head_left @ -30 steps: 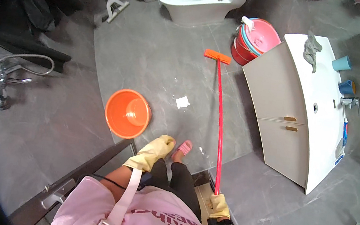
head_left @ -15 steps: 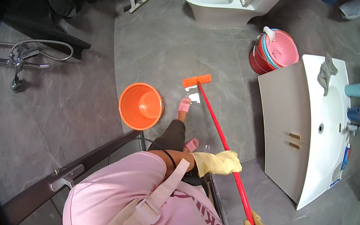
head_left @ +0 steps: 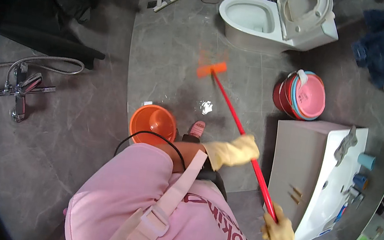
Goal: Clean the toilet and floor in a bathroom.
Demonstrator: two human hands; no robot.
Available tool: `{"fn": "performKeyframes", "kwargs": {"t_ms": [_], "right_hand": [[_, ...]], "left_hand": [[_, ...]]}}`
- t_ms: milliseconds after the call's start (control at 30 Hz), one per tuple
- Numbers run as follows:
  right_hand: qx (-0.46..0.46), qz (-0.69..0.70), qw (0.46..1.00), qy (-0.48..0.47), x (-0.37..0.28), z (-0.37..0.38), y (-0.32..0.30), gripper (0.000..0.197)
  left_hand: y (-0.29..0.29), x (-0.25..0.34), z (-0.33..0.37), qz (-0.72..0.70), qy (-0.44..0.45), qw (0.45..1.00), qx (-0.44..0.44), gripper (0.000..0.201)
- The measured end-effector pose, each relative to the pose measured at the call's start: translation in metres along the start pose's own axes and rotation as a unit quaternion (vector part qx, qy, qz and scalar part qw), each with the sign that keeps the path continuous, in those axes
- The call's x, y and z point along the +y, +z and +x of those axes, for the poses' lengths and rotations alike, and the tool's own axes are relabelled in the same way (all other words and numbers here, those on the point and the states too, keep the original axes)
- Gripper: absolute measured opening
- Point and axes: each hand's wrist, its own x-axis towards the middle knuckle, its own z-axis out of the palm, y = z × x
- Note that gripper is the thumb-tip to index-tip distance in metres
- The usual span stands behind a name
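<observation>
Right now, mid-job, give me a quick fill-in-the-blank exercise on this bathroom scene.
1. Both gloved hands, left hand and right hand, grip the ____ handle of the floor brush.
2. The brush head rests on the floor in front of the white ____.
3. The orange bucket stands beside the person's ____ slipper.
4. The toilet lid is ____.

Missing words: red; toilet; pink; up
</observation>
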Motion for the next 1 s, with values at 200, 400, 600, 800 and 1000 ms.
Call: {"fn": "performKeyframes", "kwargs": {"t_ms": [200,400,600,800,1000], "right_hand": [[0.01,-0.078,0.996,-0.05,-0.042,0.008,-0.024,0.041],[-0.032,-0.163,0.974,-0.156,-0.151,0.111,0.074,0.049],[-0.06,-0.229,0.956,-0.17,-0.226,0.06,-0.041,0.046],[-0.049,-0.305,0.919,-0.246,-0.316,0.099,-0.054,0.039],[-0.042,-0.336,0.884,-0.323,-0.421,0.14,0.041,0.04]], "left_hand": [[-0.073,-0.01,-0.01,-0.019,-0.017,0.999,-0.039,0.014],[-0.038,-0.242,0.016,0.092,-0.052,0.971,0.215,0.008],[-0.159,-0.148,0.021,0.05,-0.136,0.987,0.067,0.006],[-0.179,-0.201,0.031,0.063,-0.144,0.981,0.11,0.011],[-0.243,-0.356,-0.012,0.134,-0.276,0.946,0.1,0.01]]}}
